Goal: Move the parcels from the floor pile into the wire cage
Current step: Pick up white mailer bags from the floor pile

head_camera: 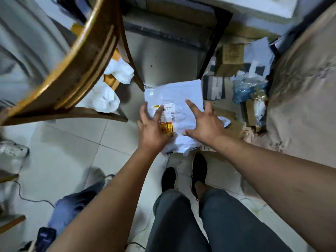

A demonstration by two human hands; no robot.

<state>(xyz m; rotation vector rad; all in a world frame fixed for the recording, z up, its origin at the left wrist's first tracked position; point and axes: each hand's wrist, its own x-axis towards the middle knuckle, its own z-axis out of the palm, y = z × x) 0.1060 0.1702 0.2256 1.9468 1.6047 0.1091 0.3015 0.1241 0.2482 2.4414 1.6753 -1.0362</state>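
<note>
Right of wooden chair (85, 57): white poly mailer (181, 93), left hand (154, 130) flat on label (168, 110), right hand (205, 122) splayed wide against it.

Pale tiled floor (72, 146) bears cardboard boxes (230, 59) and a blue bag (245, 90) at right, white bags (109, 99) left.

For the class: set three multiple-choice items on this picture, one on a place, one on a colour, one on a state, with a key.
1. The wooden chair stands where from the white mailer? A left B right C on it
2. The mailer's square sticker is mainly: A green B yellow C blue
3. Fingers of the right hand are: A spread B fisted C round a box
Key: A, the chair fills the left side; B, yellow with red print; A, fingers straight and apart.
</note>
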